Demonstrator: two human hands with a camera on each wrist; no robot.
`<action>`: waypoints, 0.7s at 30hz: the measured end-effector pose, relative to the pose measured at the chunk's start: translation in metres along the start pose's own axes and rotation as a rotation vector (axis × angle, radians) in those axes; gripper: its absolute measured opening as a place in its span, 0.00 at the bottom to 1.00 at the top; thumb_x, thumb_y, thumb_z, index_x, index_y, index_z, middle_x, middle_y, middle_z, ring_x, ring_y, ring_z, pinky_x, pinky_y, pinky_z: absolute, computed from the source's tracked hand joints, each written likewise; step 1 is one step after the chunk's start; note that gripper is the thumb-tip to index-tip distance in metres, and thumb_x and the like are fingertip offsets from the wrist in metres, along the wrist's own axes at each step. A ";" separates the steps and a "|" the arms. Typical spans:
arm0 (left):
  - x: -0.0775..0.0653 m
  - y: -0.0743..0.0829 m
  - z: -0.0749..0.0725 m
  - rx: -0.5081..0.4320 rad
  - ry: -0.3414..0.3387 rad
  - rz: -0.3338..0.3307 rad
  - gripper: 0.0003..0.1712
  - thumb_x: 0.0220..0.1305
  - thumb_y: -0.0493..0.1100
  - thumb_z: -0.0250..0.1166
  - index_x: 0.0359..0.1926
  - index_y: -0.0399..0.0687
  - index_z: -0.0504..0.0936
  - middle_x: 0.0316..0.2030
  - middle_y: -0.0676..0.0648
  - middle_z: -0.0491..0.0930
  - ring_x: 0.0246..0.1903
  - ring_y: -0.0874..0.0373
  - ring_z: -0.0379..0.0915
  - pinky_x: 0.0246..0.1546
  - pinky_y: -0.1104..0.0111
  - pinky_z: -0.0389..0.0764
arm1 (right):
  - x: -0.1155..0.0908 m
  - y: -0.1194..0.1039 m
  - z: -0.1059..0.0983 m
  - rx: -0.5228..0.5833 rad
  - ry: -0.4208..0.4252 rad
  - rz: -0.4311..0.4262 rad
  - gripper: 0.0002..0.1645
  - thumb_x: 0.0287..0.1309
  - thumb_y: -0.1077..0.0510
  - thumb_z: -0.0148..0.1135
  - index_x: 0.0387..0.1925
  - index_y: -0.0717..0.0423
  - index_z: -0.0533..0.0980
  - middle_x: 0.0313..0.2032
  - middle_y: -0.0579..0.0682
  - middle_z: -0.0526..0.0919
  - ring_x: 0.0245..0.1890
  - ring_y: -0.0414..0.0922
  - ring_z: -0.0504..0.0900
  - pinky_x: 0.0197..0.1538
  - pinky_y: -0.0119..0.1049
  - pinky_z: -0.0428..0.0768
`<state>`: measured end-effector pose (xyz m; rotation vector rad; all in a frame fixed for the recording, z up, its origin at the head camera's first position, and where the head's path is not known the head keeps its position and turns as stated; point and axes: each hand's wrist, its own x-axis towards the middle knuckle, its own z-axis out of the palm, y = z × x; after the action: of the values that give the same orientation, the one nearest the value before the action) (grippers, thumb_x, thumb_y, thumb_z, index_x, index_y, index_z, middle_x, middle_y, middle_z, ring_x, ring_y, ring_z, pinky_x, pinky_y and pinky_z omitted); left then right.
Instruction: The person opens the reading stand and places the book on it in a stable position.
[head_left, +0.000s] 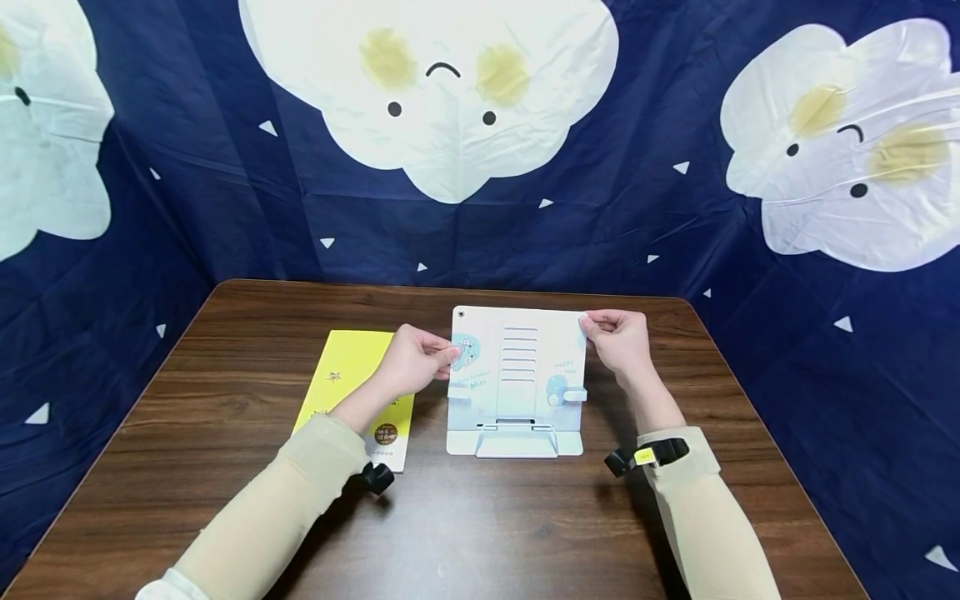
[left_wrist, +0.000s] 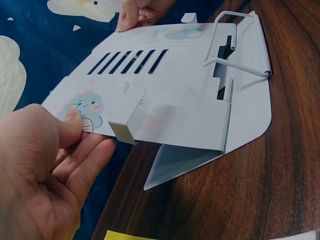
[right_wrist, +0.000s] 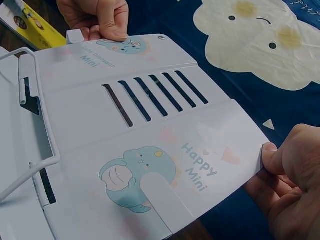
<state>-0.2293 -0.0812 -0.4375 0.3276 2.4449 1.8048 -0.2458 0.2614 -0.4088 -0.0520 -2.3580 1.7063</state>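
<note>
A white metal book stand (head_left: 517, 358) with blue dinosaur prints stands on the table, its slotted back panel tilted up from the base. My left hand (head_left: 414, 360) pinches the panel's left edge, thumb on the printed face and fingers behind, as the left wrist view shows. Near the upper right corner, my right hand (right_wrist: 295, 180) pinches the opposite edge between thumb and fingers. A white wire ledge (left_wrist: 235, 50) sits at the panel's foot, and small side clips (left_wrist: 122, 131) stick out from the panel. Part of the base lies hidden behind the panel.
A yellow book (head_left: 348, 367) lies left of the stand, partly under my left forearm. The brown wooden table (head_left: 480, 525) ends at a dark blue curtain (head_left: 225, 208) with white cloud prints. Each wrist carries a small black camera (head_left: 618, 461).
</note>
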 end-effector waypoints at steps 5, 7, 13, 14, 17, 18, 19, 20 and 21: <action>-0.001 0.002 0.000 0.027 -0.010 0.006 0.09 0.72 0.38 0.72 0.43 0.33 0.92 0.33 0.42 0.90 0.30 0.49 0.89 0.34 0.60 0.90 | -0.004 -0.004 -0.002 -0.012 0.032 0.005 0.11 0.67 0.64 0.72 0.45 0.71 0.87 0.36 0.60 0.90 0.29 0.39 0.87 0.33 0.30 0.87; -0.002 0.002 -0.002 0.041 -0.021 0.018 0.09 0.72 0.39 0.72 0.44 0.34 0.92 0.34 0.43 0.90 0.33 0.47 0.90 0.36 0.58 0.90 | -0.006 -0.006 -0.004 -0.026 0.047 -0.007 0.11 0.66 0.63 0.74 0.44 0.69 0.88 0.37 0.60 0.90 0.30 0.43 0.88 0.33 0.31 0.87; -0.006 0.005 -0.012 0.052 -0.048 0.051 0.10 0.71 0.40 0.73 0.46 0.35 0.91 0.37 0.43 0.91 0.38 0.46 0.90 0.39 0.58 0.90 | -0.010 -0.010 -0.011 -0.039 0.058 -0.072 0.15 0.63 0.62 0.77 0.45 0.71 0.87 0.37 0.62 0.90 0.28 0.41 0.90 0.33 0.31 0.87; -0.007 0.005 -0.014 0.049 -0.051 0.057 0.10 0.71 0.40 0.73 0.46 0.35 0.91 0.37 0.43 0.91 0.38 0.46 0.90 0.39 0.58 0.90 | -0.011 -0.011 -0.012 -0.032 0.061 -0.085 0.15 0.62 0.63 0.77 0.45 0.72 0.86 0.37 0.63 0.90 0.27 0.39 0.89 0.33 0.31 0.87; -0.010 0.006 -0.024 0.044 -0.054 0.072 0.12 0.71 0.39 0.73 0.47 0.33 0.91 0.38 0.40 0.91 0.38 0.47 0.90 0.40 0.58 0.89 | -0.012 -0.012 -0.016 0.004 0.078 -0.131 0.14 0.61 0.68 0.76 0.44 0.75 0.85 0.36 0.67 0.89 0.26 0.37 0.89 0.34 0.31 0.87; -0.012 0.006 -0.027 0.045 -0.053 0.074 0.12 0.71 0.39 0.72 0.47 0.33 0.90 0.39 0.40 0.91 0.38 0.48 0.90 0.40 0.58 0.89 | -0.012 -0.014 -0.017 0.004 0.087 -0.150 0.13 0.61 0.68 0.76 0.44 0.75 0.85 0.36 0.68 0.89 0.26 0.37 0.89 0.34 0.31 0.87; -0.013 0.006 -0.031 0.048 -0.050 0.077 0.13 0.71 0.39 0.72 0.48 0.32 0.90 0.39 0.39 0.91 0.39 0.47 0.90 0.40 0.58 0.89 | -0.012 -0.015 -0.018 0.002 0.095 -0.166 0.12 0.61 0.68 0.76 0.43 0.75 0.85 0.36 0.68 0.89 0.26 0.36 0.89 0.35 0.31 0.87; -0.015 0.006 -0.035 0.053 -0.044 0.077 0.13 0.71 0.40 0.72 0.49 0.32 0.90 0.39 0.39 0.90 0.39 0.47 0.90 0.40 0.59 0.89 | -0.012 -0.017 -0.019 0.002 0.103 -0.178 0.12 0.60 0.68 0.76 0.43 0.74 0.86 0.36 0.67 0.89 0.27 0.36 0.89 0.35 0.30 0.87; -0.016 0.006 -0.039 0.056 -0.037 0.073 0.14 0.71 0.40 0.72 0.49 0.31 0.89 0.40 0.39 0.90 0.39 0.47 0.90 0.40 0.59 0.89 | -0.013 -0.018 -0.020 0.007 0.106 -0.189 0.12 0.60 0.68 0.76 0.44 0.74 0.86 0.37 0.67 0.89 0.28 0.35 0.89 0.36 0.30 0.87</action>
<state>-0.2202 -0.1196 -0.4206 0.4555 2.4936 1.7431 -0.2275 0.2722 -0.3877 0.0773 -2.2039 1.5823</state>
